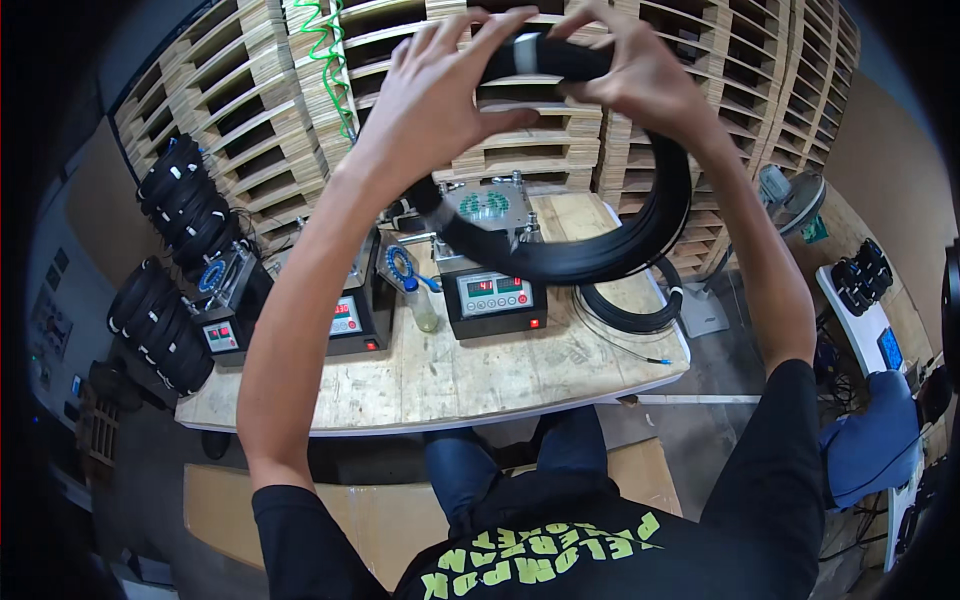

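A coil of black cable [580, 262] is held up in front of me above the table, tilted, with pale bands around it. Around its upper left side curves my left hand [440, 95], thumb below and fingers above. My right hand [640, 80] grips the upper right part between thumb and fingers. The hands and forearm hide parts of the ring. Under the coil stands a black machine [497, 305] with a lit red display and a top plate with green pieces [485, 205]. A second black cable coil [630, 312] lies on the table, its loose end toward the front edge.
Two more machines [343, 318] [222, 335] stand left on the wooden table [430, 385], near a small bottle [424, 312]. Stacked black coils [160, 325] rise at far left. Wooden pallets [560, 150] line the back. A fan [790, 200] and another person [870, 440] are at right.
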A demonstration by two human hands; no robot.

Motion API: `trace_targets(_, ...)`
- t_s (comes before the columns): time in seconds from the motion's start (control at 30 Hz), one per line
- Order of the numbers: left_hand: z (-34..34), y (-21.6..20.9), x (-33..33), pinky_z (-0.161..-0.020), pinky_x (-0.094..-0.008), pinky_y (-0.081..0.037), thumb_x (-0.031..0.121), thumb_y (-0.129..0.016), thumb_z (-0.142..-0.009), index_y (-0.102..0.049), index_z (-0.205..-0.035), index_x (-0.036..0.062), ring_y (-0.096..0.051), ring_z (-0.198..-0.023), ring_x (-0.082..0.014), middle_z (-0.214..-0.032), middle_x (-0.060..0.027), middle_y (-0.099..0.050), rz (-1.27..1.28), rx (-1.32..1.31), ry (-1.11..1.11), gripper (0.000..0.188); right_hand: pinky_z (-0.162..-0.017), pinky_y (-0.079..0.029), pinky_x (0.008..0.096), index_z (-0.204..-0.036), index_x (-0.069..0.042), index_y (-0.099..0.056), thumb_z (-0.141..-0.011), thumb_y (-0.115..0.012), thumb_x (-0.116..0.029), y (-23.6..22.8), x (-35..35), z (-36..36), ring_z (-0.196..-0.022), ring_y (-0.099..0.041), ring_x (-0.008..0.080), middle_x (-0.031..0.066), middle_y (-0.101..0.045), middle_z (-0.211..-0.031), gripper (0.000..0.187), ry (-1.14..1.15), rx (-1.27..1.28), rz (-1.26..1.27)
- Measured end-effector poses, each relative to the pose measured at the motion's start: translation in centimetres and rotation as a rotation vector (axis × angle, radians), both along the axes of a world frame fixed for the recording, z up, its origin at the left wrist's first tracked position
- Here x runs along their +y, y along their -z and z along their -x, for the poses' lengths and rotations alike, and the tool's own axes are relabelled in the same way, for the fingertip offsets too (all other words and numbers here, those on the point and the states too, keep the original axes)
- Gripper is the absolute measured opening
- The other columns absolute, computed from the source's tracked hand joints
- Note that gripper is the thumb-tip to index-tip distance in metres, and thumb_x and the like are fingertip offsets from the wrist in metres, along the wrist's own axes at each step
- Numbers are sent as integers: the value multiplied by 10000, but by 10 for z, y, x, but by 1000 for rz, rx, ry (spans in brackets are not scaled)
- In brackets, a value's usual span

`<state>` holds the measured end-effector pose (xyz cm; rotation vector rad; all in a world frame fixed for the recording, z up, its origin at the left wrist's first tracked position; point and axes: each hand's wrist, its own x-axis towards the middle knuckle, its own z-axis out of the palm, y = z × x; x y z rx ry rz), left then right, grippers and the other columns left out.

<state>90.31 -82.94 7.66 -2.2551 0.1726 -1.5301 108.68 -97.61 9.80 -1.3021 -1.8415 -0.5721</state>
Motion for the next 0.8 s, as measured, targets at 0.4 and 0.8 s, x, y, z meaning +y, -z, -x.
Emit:
trace_targets(0.4, 37, 116, 9, -740, -352, -546, 245, -854, -736, -744, -1083, 33, -721, -757, -283, -859, -177, -736, 923, 454, 96, 421, -805, -532, 325, -1271, -44, -568, -737, -795, -193, 129, 6, 11, -864, -690, 216, 147, -727, -985, 599, -20, 143, 563)
trace_targets(0.8, -6, 163, 97, -760, -322, -547, 350, -837, -779, -765, -1070, 26, -707, -734, -151, -836, -101, -761, 1189, 629, -1, 441, -785, -528, 310, -1189, 26, -601, -868, -764, -441, 255, 25, -57, -829, -659, 158, 85, -700, -918, 590, 0, 741, 628)
